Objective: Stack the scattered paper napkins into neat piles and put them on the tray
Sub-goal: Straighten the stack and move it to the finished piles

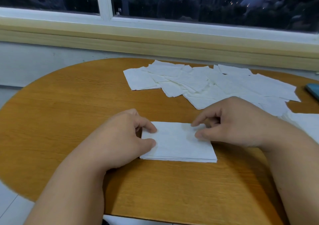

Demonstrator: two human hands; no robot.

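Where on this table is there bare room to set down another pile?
Bare wood lies left of the left hand and the scattered napkins, out to the table rim, and between the forearms, nearer than the napkin stack. The far right is crowded.

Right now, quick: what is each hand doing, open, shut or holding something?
Left hand: grips the left edge of the napkin stack.
Right hand: curled fingertips touch the stack's top; a grip cannot be told.

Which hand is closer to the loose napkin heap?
Right. The right hand borders the loose heap; the left hand grips the neat stack at its left edge, farther off.
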